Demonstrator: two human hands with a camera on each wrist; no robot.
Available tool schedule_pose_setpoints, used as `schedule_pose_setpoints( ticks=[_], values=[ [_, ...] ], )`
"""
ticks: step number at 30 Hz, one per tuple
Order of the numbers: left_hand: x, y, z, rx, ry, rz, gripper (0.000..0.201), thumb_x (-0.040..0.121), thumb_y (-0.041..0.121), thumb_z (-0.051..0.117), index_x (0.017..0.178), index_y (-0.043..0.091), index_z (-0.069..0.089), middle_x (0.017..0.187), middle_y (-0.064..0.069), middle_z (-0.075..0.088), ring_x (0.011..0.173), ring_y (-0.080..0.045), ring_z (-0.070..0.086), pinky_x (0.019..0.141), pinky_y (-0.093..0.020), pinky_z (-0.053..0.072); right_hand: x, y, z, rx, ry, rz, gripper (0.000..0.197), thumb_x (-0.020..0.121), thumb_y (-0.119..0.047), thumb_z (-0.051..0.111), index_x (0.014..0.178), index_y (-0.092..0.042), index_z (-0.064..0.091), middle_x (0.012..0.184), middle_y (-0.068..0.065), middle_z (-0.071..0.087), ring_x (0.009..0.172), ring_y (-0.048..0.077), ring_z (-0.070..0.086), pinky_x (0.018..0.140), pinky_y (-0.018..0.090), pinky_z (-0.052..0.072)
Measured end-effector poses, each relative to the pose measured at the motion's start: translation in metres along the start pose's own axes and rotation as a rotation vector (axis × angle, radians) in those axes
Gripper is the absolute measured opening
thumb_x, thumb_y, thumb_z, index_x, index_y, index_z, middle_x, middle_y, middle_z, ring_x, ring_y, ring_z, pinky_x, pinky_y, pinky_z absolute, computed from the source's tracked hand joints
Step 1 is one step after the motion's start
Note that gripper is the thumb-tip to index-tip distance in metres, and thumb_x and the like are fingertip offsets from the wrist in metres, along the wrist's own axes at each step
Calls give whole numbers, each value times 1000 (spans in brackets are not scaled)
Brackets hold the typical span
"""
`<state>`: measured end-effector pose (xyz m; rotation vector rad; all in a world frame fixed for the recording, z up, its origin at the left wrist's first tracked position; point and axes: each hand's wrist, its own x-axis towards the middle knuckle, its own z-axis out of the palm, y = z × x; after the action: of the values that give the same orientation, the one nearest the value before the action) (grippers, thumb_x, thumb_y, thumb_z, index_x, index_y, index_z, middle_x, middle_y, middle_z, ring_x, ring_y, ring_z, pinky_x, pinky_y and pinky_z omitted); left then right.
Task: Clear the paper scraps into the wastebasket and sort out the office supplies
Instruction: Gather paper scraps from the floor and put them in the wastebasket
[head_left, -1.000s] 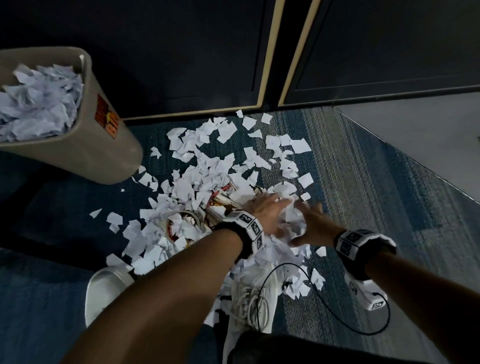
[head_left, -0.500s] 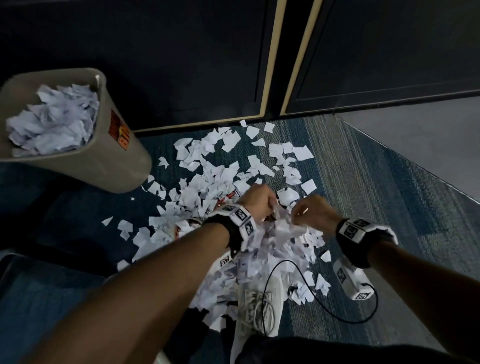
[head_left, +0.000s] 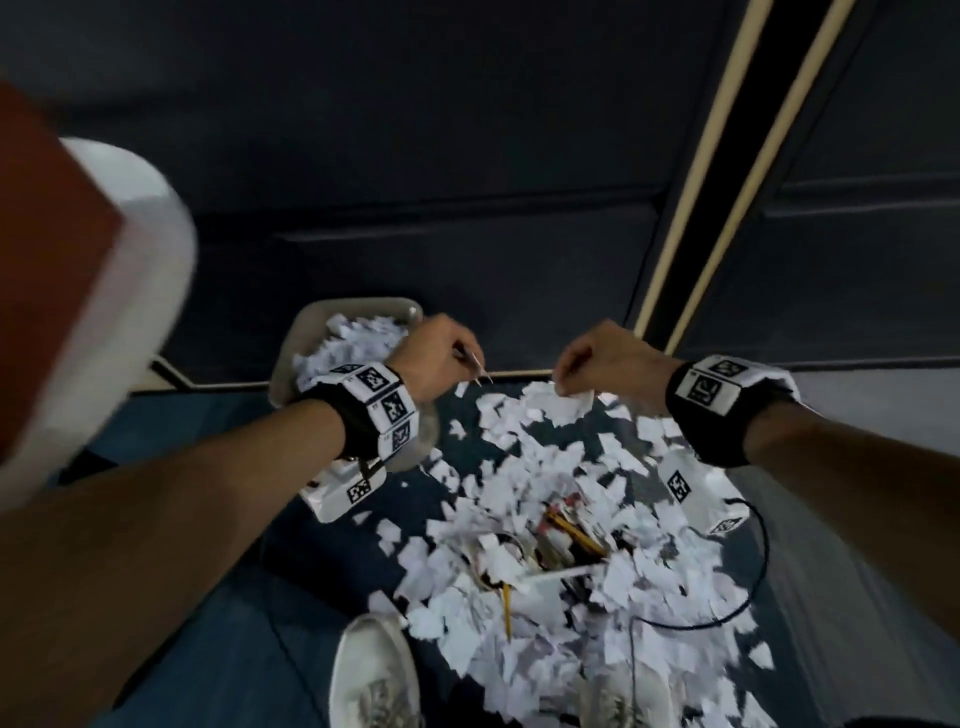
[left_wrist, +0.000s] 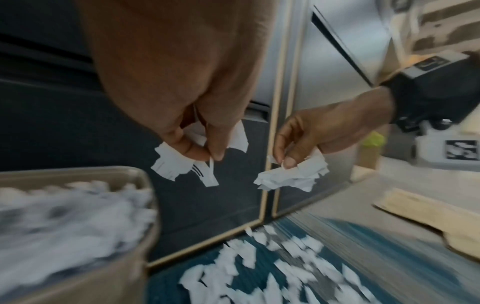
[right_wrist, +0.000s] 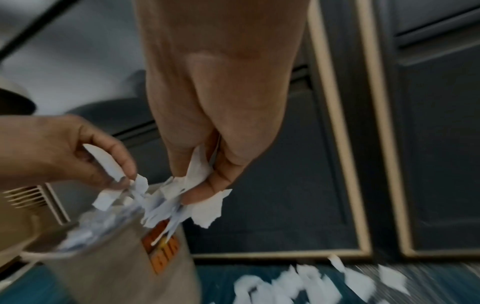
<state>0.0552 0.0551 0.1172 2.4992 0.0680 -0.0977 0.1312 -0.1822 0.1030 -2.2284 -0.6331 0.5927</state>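
Torn white paper scraps, smooth matt beige plastic wastebasket, ribbed blue carpet

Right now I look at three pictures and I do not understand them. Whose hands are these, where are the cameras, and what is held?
No machine here: a person works with bare hands. One camera sits on the head, one on each wrist, under the patterned bands. The head view looks down at the left hand and right hand. Each pinches a bunch of paper scraps, seen close in the wrist views. The beige wastebasket, already heaped with paper, stands by the left hand. More scraps, pencils and a black cable lie on the blue carpet.
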Motion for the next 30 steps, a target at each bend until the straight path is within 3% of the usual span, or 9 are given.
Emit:
schedule_pose_setpoints(
  ticks=[4,6,9,15,19,21,24,27,30],
  values=[
    [-10,-47,-57,-163,434,-171,6,81,-1,74,87,0,76,85,-9,73,81,-16,65,69,-20,50,55,-82,14,-61,-8,-110,8,70,-8,81,71,-16,79,73,-1,75,71,9,68,74,33,58],
    [-16,-76,-67,-242,614,-302,7,82,3,75,89,3,76,89,-10,73,86,-20,68,76,-25,53,77,-117,31,-68,6,-142,8,71,-7,78,72,-15,79,73,1,75,70,10,68,67,30,58],
    [-22,-110,-64,-335,742,-463,8,84,8,74,91,6,77,95,-13,75,92,-25,70,84,-33,56,109,-153,68,-60,47,-117,9,72,-5,78,75,-13,79,76,4,75,68,11,67,59,22,52],
    [-13,-114,-44,-423,719,-495,23,91,5,59,108,6,74,112,-10,71,105,-26,65,82,-20,43,149,-166,138,-127,148,-30,17,80,-16,74,93,-5,74,99,19,69,92,28,67,69,29,50],
    [-19,-127,-40,-374,602,-502,41,89,0,47,114,20,73,121,-3,67,108,-25,64,96,-35,51,146,-148,141,-198,-2,-99,34,92,-23,68,123,-9,66,124,13,65,109,30,64,89,32,50],
    [-22,-131,-39,-327,624,-460,44,85,-2,48,108,24,75,116,-1,70,103,-24,66,92,-38,55,144,-139,127,-97,-25,-78,30,93,-17,64,122,-10,67,118,14,67,105,32,66,90,41,55],
    [-24,-117,-37,-249,652,-389,40,88,-2,47,108,19,75,114,-5,71,102,-26,66,88,-36,55,127,-127,94,-18,9,-47,21,92,-8,61,109,-12,71,92,4,70,85,21,68,77,40,62],
    [-25,-91,-32,-173,653,-291,26,95,7,52,107,16,73,111,-2,71,100,-22,65,80,-24,47,97,-114,61,-23,-11,-28,15,91,-12,66,105,-11,72,95,6,69,87,18,68,72,38,63],
    [-17,-66,-9,-126,570,-75,20,92,9,58,102,18,73,104,-3,70,93,-19,64,81,-26,48,65,-82,31,-67,-69,-18,8,90,-10,67,96,-12,72,89,6,70,75,16,67,65,33,61]
  ],
)
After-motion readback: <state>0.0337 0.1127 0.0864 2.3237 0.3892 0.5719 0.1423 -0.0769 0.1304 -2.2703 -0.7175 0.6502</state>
